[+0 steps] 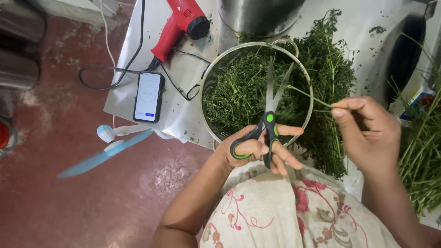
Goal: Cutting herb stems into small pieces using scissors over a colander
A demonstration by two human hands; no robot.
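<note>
**Stem held across open scissor blades over the strainer**

Nearest the camera a floral-print garment [275, 216] is seen, and just above it the left hand [257, 154] — clenched through the black-and-green handles of a pair of scissors [271, 115]. The blades are parted in a narrow V and point away from the body, over the mesh strainer [207, 82] filled with cut green leaves [239, 98]. The right hand [367, 131] is closed in a pinch on the end of a thin green stem [310, 96]. The stem's long axis runs nearly crosswise — from the right fingertips leftward and slightly up, its free end reaching the right-hand blade. The stem thus lies to the right of the scissors, almost square to them. A heap of leafy stalks [330, 69] is spread on the white table [183, 69] behind. A smartphone [148, 96] and a red heat gun [181, 25] lie to the left.
</note>
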